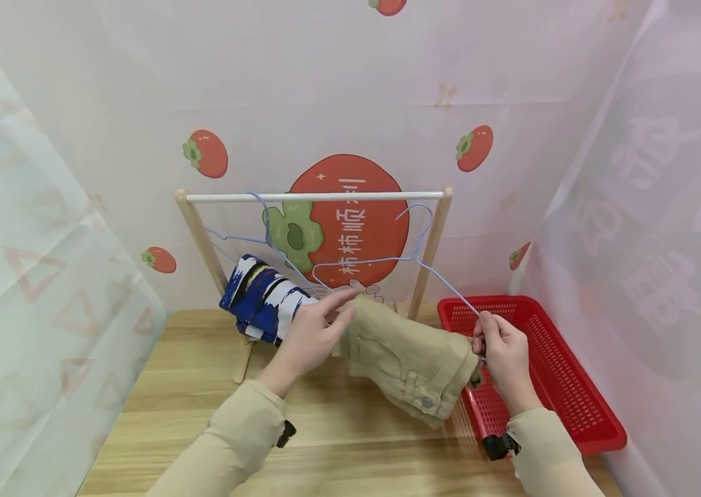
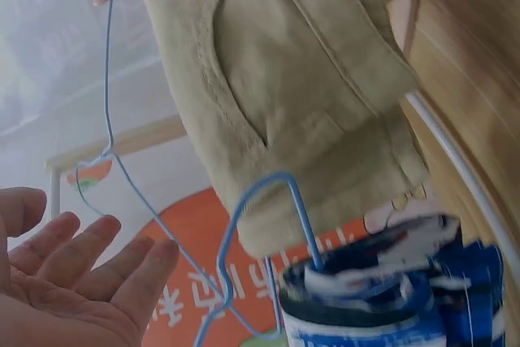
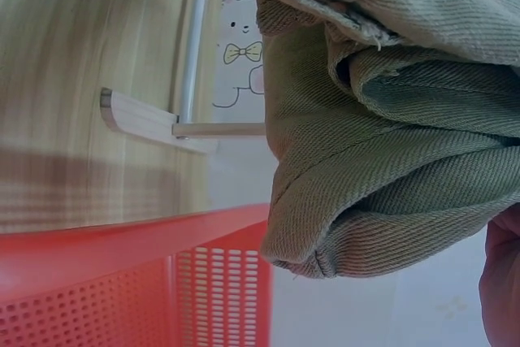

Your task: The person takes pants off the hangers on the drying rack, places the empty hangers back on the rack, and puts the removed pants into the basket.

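Observation:
Folded khaki pants (image 1: 409,355), with a waistband button, drape over the lower bar of a blue wire hanger (image 1: 416,258). My right hand (image 1: 505,355) pinches this hanger near its right corner, beside the waistband. Its hook stands in front of the rack's right end. My left hand (image 1: 315,333) has its fingers extended near the pants' left end; in the left wrist view its fingers (image 2: 89,258) hold nothing. A blue, white and black patterned garment (image 1: 266,297) hangs on another blue hanger (image 1: 267,231) at the rack's left. In the right wrist view the pants' folds hide most of my right hand.
A rack with a white rod (image 1: 350,197) and wooden posts (image 1: 201,238) stands at the back of the wooden table (image 1: 201,400). At the right lies a red perforated basket (image 1: 595,397). Printed sheets (image 1: 325,83) enclose the back and sides.

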Demonstrator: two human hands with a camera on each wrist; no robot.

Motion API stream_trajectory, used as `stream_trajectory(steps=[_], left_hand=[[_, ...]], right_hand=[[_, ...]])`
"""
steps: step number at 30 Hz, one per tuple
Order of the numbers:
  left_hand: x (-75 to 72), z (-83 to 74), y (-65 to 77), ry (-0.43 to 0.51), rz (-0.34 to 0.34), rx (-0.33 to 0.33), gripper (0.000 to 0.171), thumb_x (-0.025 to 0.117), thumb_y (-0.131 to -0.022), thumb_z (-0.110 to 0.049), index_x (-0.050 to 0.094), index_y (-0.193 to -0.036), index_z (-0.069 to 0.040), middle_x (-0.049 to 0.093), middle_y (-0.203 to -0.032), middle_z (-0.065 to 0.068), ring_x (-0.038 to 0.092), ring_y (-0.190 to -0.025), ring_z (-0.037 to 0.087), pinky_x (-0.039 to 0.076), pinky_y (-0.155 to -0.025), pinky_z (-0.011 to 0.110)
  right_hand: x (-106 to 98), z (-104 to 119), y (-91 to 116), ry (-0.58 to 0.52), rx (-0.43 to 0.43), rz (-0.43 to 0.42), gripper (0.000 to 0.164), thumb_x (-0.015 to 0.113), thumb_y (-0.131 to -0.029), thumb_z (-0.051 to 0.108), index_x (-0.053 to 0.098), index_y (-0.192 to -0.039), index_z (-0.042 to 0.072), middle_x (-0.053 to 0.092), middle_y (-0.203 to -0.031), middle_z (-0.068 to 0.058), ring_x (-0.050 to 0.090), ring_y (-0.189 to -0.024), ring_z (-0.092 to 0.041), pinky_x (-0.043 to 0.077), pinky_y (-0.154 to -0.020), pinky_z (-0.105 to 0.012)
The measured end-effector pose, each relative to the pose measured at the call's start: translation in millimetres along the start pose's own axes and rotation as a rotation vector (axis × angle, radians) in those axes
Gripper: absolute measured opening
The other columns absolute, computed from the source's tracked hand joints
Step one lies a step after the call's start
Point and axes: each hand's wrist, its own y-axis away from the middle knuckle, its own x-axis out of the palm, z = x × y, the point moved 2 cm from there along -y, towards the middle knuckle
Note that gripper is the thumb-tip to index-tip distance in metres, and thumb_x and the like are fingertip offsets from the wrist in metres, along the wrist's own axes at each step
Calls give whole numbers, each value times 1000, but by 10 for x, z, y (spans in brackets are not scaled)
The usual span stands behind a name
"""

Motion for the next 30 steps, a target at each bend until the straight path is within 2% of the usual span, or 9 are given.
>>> stream_trajectory(steps=[3, 4, 5, 7, 10, 11, 13, 20, 30], left_hand=[[146, -34, -76, -12, 14, -24, 35, 61, -105, -20, 64, -139, -13, 73, -119, 14, 71, -95, 24, 57, -86, 39], [186, -39, -101, -24, 16, -33, 35, 61, -105, -21, 63, -139, -14, 74, -111, 15, 68, -81, 22, 56, -82, 39], [222, -46, -130, -30, 13, -43, 37, 61, -104, -21, 62, -141, -15, 72, -123, 13, 68, -81, 16, 54, -87, 39], [276, -53, -183, -49, 8, -61, 41, 62, -104, -22, 59, -144, -16, 71, -126, 12, 70, -86, 16, 53, -91, 40], [320, -44, -262, -76, 2, -100, 48, 63, -103, -24, 53, -149, -16, 61, -143, 13, 67, -117, 23, 48, -108, 46], [327, -41, -292, -89, -2, -112, 51, 63, -103, -25, 51, -151, -15, 55, -150, 12, 54, -136, 27, 42, -114, 50], [340, -25, -355, -119, 8, -140, 54, 62, -103, -27, 47, -153, -15, 47, -156, 12, 34, -150, 36, 32, -119, 58], [406, 48, -512, -265, 130, -318, 74, 59, -103, -41, 23, -164, -19, 2, -173, 6, -1, -154, 50, 10, -119, 72], [403, 66, -478, -344, 145, -465, 86, 58, -100, -55, 15, -166, -21, -3, -173, 5, -14, -152, 51, 10, -110, 83]], right_hand=[[-14, -9, 8, 0, -13, -8, 48, 54, -108, 31, 56, -81, -8, 54, -56, -7, 48, -45, -15, 40, -34, -34], [-21, -14, 8, -3, -15, -13, 48, 54, -108, 31, 56, -80, -8, 54, -56, -8, 48, -45, -15, 39, -34, -34], [-25, -16, 9, -1, -17, -16, 48, 54, -108, 31, 56, -80, -9, 53, -56, -8, 48, -45, -15, 39, -34, -34], [-33, -26, 10, -5, -9, -22, 49, 54, -107, 32, 56, -80, -8, 53, -55, -8, 48, -45, -15, 39, -34, -33], [-34, -37, 12, -15, 5, -17, 49, 54, -107, 33, 56, -81, -8, 53, -55, -7, 48, -46, -15, 39, -34, -32], [-34, -36, 12, -16, 6, -13, 49, 54, -107, 33, 56, -81, -9, 53, -55, -7, 48, -46, -15, 39, -34, -32], [-38, -30, 14, -15, 2, -8, 48, 54, -108, 31, 56, -82, -10, 54, -56, -6, 49, -46, -14, 39, -34, -32], [-69, -8, 16, -18, -4, -10, 48, 55, -107, 31, 56, -80, -8, 53, -54, -6, 47, -43, -14, 39, -33, -31], [-92, -49, 27, -18, 0, -10, 48, 55, -107, 32, 57, -79, -7, 53, -55, -7, 47, -43, -14, 38, -33, -31]])
